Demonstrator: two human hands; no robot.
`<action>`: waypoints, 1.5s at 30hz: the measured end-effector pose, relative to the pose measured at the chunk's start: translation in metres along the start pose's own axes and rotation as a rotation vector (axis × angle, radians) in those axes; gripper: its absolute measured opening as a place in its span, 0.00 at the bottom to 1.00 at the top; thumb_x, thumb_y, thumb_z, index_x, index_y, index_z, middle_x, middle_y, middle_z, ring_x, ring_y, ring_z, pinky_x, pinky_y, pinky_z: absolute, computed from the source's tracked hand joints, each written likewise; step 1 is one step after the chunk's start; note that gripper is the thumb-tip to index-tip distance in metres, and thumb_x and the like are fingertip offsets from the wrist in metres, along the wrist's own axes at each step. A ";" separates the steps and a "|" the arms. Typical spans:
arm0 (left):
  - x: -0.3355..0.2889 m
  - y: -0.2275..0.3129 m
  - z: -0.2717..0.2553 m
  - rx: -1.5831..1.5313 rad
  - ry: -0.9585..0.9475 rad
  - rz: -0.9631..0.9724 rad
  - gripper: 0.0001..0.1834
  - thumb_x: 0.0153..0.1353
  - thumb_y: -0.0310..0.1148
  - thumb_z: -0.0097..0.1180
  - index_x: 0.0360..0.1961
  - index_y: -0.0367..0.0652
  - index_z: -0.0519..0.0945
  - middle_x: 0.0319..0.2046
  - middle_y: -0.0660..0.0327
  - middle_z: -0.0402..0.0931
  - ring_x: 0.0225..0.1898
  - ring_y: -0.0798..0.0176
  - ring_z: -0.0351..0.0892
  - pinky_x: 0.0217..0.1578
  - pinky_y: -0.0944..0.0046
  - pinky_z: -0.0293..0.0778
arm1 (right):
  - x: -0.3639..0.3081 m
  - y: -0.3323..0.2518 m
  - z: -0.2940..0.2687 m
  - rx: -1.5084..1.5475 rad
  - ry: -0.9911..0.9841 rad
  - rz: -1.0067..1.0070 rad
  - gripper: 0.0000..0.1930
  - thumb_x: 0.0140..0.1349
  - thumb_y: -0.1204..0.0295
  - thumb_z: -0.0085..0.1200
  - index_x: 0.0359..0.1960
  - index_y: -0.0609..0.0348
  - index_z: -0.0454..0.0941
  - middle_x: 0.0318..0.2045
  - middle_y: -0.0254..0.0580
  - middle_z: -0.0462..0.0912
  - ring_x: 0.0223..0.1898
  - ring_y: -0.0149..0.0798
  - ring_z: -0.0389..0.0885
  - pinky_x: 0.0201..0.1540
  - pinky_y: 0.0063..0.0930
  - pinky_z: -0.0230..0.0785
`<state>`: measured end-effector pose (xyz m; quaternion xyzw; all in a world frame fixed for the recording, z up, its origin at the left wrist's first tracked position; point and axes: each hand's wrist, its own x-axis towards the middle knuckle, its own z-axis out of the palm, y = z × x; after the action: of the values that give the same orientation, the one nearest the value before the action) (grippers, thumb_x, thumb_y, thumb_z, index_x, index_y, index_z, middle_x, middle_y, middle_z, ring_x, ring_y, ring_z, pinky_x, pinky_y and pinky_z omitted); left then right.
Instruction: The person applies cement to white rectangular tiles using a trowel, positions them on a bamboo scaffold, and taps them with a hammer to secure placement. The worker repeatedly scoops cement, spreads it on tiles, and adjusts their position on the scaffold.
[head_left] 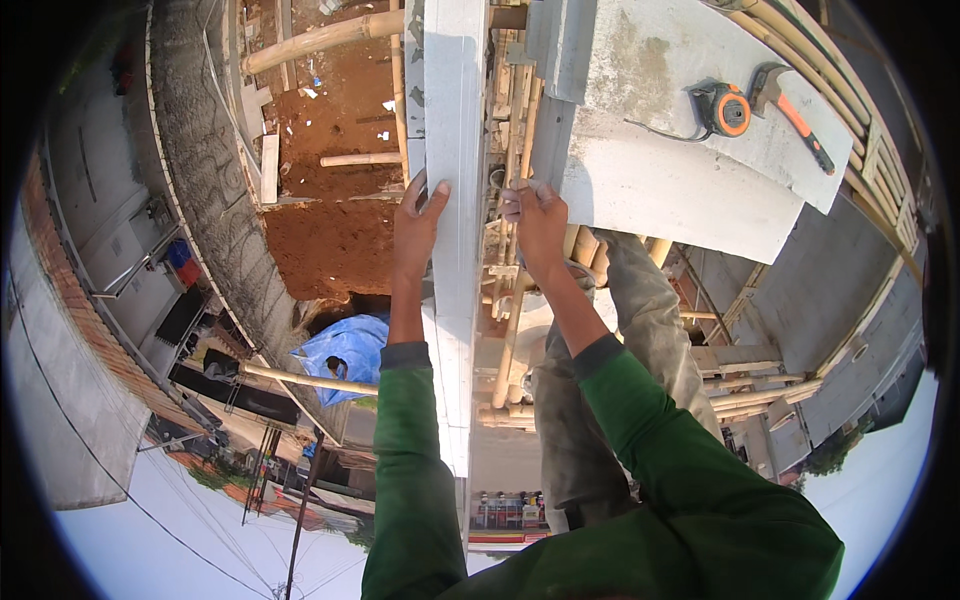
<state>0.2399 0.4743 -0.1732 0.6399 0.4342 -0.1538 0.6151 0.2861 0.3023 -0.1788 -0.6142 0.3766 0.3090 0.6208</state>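
Observation:
A long, narrow, pale grey slab (455, 130) runs away from me between my arms, with thin lines along its top face. My left hand (418, 220) grips its left edge, thumb on the top and fingers over the side. To the right of the slab, my right hand (537, 220) is closed, with thumb and fingers pinched together near a gap. What that pinch holds, if anything, is too small to make out. A black and orange tape measure (722, 108) and a hammer (795, 118) with an orange and black handle lie on a pale board at the right.
The pale board (680, 190) rests over bamboo poles (600, 255) beside my legs (650, 300). Down on the left are reddish soil (330, 240), a blue tarp (350, 350) and a bamboo pole (325, 42) spanning the drop. A person (337, 366) is at the tarp below.

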 end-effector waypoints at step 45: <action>0.010 -0.029 -0.011 -0.041 -0.100 0.050 0.32 0.72 0.39 0.65 0.71 0.33 0.72 0.58 0.57 0.81 0.55 0.68 0.77 0.58 0.66 0.75 | -0.137 0.068 -0.090 -0.611 -0.254 0.122 0.14 0.74 0.65 0.48 0.46 0.66 0.69 0.28 0.67 0.82 0.35 0.69 0.84 0.39 0.59 0.74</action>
<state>0.2206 0.4846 -0.1973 0.6295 0.3899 -0.1610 0.6525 0.1488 0.2268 -0.0953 -0.7047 0.2224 0.5185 0.4303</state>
